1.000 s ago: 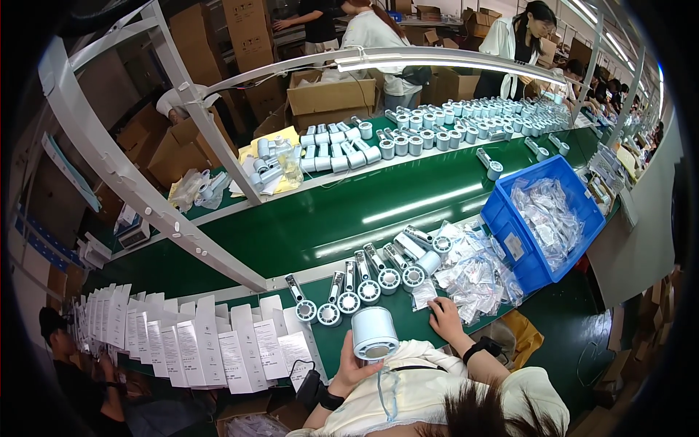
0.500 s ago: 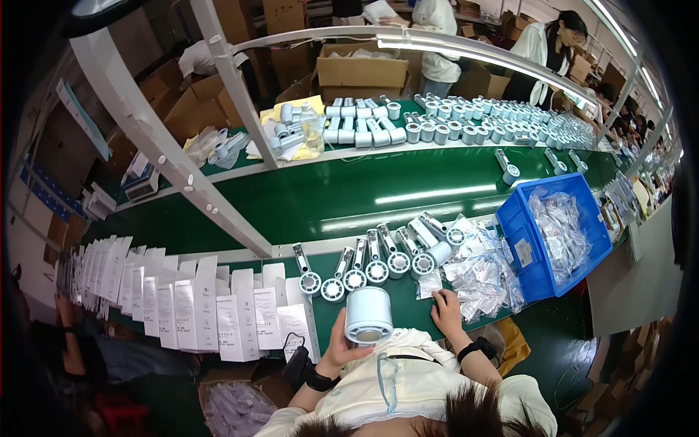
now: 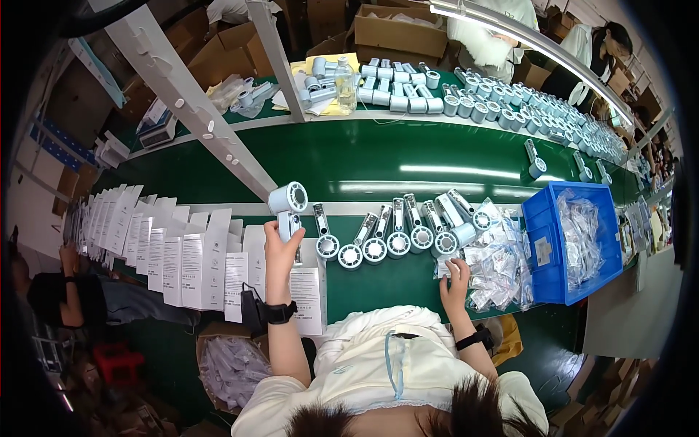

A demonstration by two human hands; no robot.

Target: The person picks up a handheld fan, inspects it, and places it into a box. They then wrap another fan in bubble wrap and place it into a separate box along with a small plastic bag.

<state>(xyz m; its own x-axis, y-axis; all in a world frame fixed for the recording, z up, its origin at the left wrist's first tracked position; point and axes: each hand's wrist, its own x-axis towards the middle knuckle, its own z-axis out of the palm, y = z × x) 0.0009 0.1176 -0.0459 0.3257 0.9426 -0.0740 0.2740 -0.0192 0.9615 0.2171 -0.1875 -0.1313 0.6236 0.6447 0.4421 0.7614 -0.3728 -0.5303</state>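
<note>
My left hand (image 3: 281,255) is closed round the handle of a light blue handheld fan (image 3: 288,207). The fan is upright, its round head at the top, held above the table beside the white boxes. My right hand (image 3: 455,280) has its fingers apart, the fingertips at a small clear plastic packet (image 3: 442,267); their exact contact is hard to make out. Just beyond that hand lies a row of similar handheld fans (image 3: 397,243), handles pointing away from me. A heap of clear packets (image 3: 496,262) adjoins my right hand.
Open white boxes (image 3: 193,269) stand in a long row at left. A blue bin (image 3: 546,251) of packets stands at right. A metal post (image 3: 196,109) slants down to the table. More fans (image 3: 502,102) crowd the far shelf. Another person's arm (image 3: 70,291) shows at left.
My left hand has raised the fan from near my chest, forward and left, turning its head to the top. My right hand has reached slightly forward to the packet. The whole view has shifted.
</note>
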